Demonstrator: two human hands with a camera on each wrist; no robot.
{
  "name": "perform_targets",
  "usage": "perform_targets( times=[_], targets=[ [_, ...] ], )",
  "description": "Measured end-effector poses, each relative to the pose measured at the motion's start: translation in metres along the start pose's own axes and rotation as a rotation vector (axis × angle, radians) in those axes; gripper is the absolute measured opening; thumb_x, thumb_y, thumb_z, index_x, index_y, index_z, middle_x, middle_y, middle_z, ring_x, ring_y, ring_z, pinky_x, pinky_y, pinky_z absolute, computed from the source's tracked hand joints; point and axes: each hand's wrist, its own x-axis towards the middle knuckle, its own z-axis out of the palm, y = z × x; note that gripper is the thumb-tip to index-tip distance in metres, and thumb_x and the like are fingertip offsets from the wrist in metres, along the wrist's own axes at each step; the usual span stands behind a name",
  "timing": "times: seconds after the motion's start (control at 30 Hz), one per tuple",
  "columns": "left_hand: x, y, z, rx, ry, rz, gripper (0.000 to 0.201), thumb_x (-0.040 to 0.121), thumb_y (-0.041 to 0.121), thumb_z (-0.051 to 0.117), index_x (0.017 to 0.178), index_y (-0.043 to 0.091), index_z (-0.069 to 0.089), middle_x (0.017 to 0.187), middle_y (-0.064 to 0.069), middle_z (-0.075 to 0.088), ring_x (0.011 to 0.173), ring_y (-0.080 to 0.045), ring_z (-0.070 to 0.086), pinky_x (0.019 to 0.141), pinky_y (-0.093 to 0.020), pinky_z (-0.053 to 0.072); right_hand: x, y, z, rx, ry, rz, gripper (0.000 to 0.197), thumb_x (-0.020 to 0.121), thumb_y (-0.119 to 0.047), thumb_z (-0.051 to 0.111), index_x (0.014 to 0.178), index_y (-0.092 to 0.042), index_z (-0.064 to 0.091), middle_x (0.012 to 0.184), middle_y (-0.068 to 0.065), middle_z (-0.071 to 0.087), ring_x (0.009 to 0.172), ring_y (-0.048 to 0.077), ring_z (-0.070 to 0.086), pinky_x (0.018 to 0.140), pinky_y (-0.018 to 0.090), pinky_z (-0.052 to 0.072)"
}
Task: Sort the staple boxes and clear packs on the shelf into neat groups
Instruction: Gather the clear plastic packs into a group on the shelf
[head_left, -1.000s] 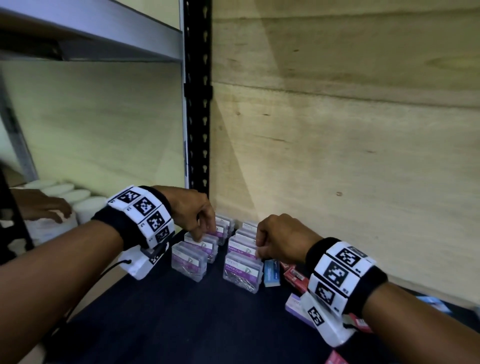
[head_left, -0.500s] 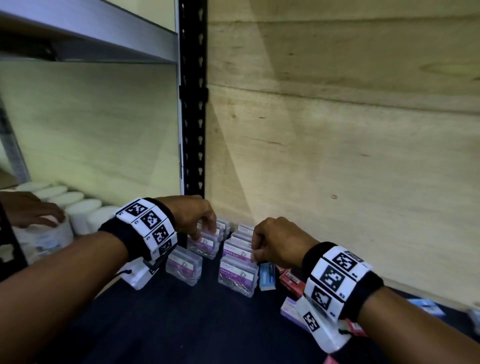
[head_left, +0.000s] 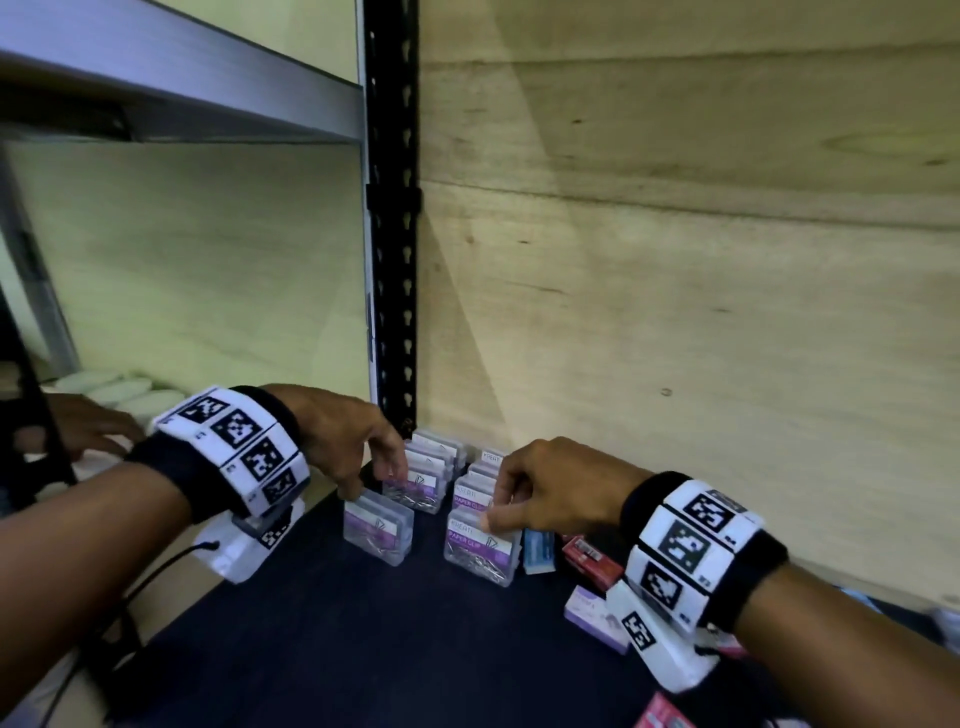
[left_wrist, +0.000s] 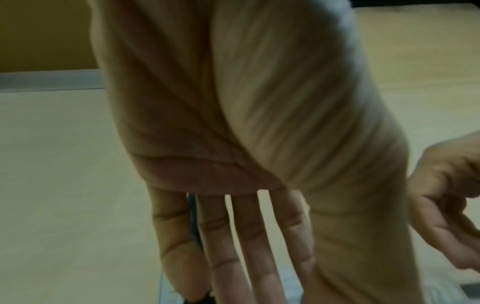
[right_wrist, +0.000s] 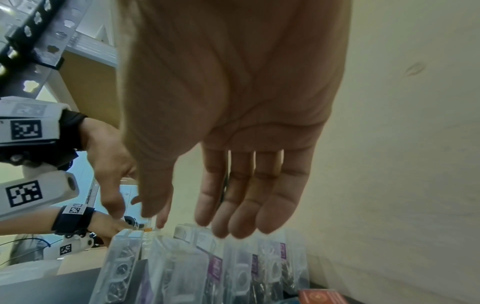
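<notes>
Clear paper-clip packs stand in two rows on the dark shelf (head_left: 363, 649) near the back corner. My left hand (head_left: 374, 478) reaches down over the left row (head_left: 415, 483), thumb on the front-left pack (head_left: 378, 532), fingers straight in the left wrist view (left_wrist: 233, 246). My right hand (head_left: 498, 512) rests on the right row, thumb on the front-right pack (head_left: 480, 553); its straight fingertips (right_wrist: 233, 228) hover at the pack tops (right_wrist: 213, 267). Staple boxes lie to the right: blue (head_left: 537, 551), red (head_left: 592, 561), purple (head_left: 592, 618).
A black slotted upright (head_left: 392, 208) stands in the corner behind the packs, with a plywood back wall (head_left: 675, 312) to its right. Another person's hand (head_left: 88, 431) works at white round containers (head_left: 124, 389) on the far left. Another red box (head_left: 665, 717) lies at the bottom edge.
Both hands have stayed on their rows of clear packs. My left thumb has come down onto the front-left pack, and the view has shifted slightly.
</notes>
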Motion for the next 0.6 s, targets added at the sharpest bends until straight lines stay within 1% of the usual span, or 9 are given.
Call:
perform_targets(
  times=[0.1, 0.17, 0.2, 0.23, 0.3, 0.33, 0.4, 0.47, 0.6],
  targets=[
    [0.002, 0.005, 0.007, 0.055, -0.004, -0.035, 0.041, 0.078, 0.008, 0.078, 0.111, 0.031, 0.067, 0.093, 0.019, 0.062, 0.048, 0.012, 0.052, 0.050, -0.009, 0.041, -0.001, -0.002, 0.003, -0.008, -0.052, -0.010, 0.035, 0.081, -0.047, 0.076, 0.106, -0.025, 0.066, 0.103, -0.006, 0.069, 0.093, 0.013, 0.065, 0.087, 0.031, 0.053],
    [0.005, 0.007, 0.010, 0.091, 0.036, -0.032, 0.035, 0.079, 0.012, 0.079, 0.108, 0.027, 0.068, 0.079, 0.020, 0.059, 0.045, 0.015, 0.050, 0.046, -0.005, 0.036, 0.000, -0.003, 0.006, -0.016, -0.026, -0.020, 0.031, 0.082, -0.040, 0.077, 0.106, -0.024, 0.066, 0.105, -0.005, 0.068, 0.094, 0.015, 0.064, 0.083, 0.028, 0.052],
    [0.006, 0.008, 0.011, 0.099, 0.058, -0.035, 0.033, 0.079, 0.014, 0.079, 0.107, 0.028, 0.069, 0.077, 0.020, 0.059, 0.048, 0.015, 0.051, 0.047, -0.005, 0.036, 0.000, -0.004, 0.007, -0.020, -0.015, -0.024, 0.031, 0.082, -0.038, 0.077, 0.107, -0.023, 0.066, 0.106, -0.003, 0.068, 0.094, 0.016, 0.064, 0.081, 0.028, 0.051],
    [0.007, 0.008, 0.012, 0.107, 0.078, -0.039, 0.032, 0.079, 0.016, 0.079, 0.106, 0.029, 0.069, 0.081, 0.020, 0.061, 0.053, 0.013, 0.052, 0.050, -0.006, 0.037, 0.001, -0.005, 0.008, -0.023, -0.005, -0.027, 0.031, 0.083, -0.037, 0.077, 0.107, -0.022, 0.066, 0.107, -0.002, 0.068, 0.095, 0.016, 0.064, 0.080, 0.027, 0.050],
    [0.009, 0.009, 0.012, 0.119, 0.106, -0.044, 0.032, 0.079, 0.019, 0.079, 0.106, 0.032, 0.068, 0.097, 0.017, 0.064, 0.063, 0.007, 0.053, 0.056, -0.010, 0.039, 0.004, -0.007, 0.010, -0.021, 0.013, -0.031, 0.031, 0.083, -0.035, 0.077, 0.108, -0.020, 0.066, 0.108, -0.001, 0.067, 0.096, 0.018, 0.064, 0.080, 0.028, 0.050],
    [0.009, 0.009, 0.012, 0.121, 0.115, -0.045, 0.032, 0.080, 0.018, 0.078, 0.107, 0.032, 0.068, 0.101, 0.015, 0.064, 0.062, 0.007, 0.052, 0.054, -0.009, 0.038, 0.006, -0.008, 0.011, -0.017, 0.021, -0.031, 0.030, 0.083, -0.034, 0.077, 0.108, -0.020, 0.067, 0.108, 0.000, 0.067, 0.096, 0.018, 0.064, 0.080, 0.028, 0.050],
    [0.009, 0.012, 0.011, 0.112, 0.126, -0.052, 0.032, 0.082, 0.017, 0.077, 0.110, 0.028, 0.067, 0.098, 0.013, 0.062, 0.054, 0.009, 0.050, 0.045, -0.004, 0.034, 0.009, -0.010, 0.013, -0.013, 0.033, -0.038, 0.029, 0.084, -0.031, 0.077, 0.109, -0.018, 0.067, 0.108, 0.000, 0.067, 0.096, 0.018, 0.064, 0.080, 0.027, 0.049],
    [0.009, 0.013, 0.011, 0.105, 0.147, -0.052, 0.031, 0.082, 0.017, 0.077, 0.110, 0.026, 0.068, 0.091, 0.015, 0.060, 0.049, 0.010, 0.049, 0.041, -0.003, 0.032, 0.010, -0.011, 0.014, -0.015, 0.042, -0.048, 0.029, 0.085, -0.030, 0.076, 0.109, -0.017, 0.067, 0.109, 0.001, 0.067, 0.096, 0.019, 0.063, 0.079, 0.027, 0.048],
    [0.004, 0.016, 0.008, 0.128, 0.188, -0.035, 0.034, 0.079, 0.019, 0.079, 0.110, 0.027, 0.067, 0.086, 0.018, 0.059, 0.053, 0.018, 0.050, 0.049, -0.001, 0.034, 0.003, -0.009, 0.012, -0.016, 0.065, -0.053, 0.030, 0.087, -0.035, 0.073, 0.110, -0.017, 0.067, 0.109, 0.003, 0.067, 0.094, 0.019, 0.062, 0.078, 0.030, 0.050]
  ],
)
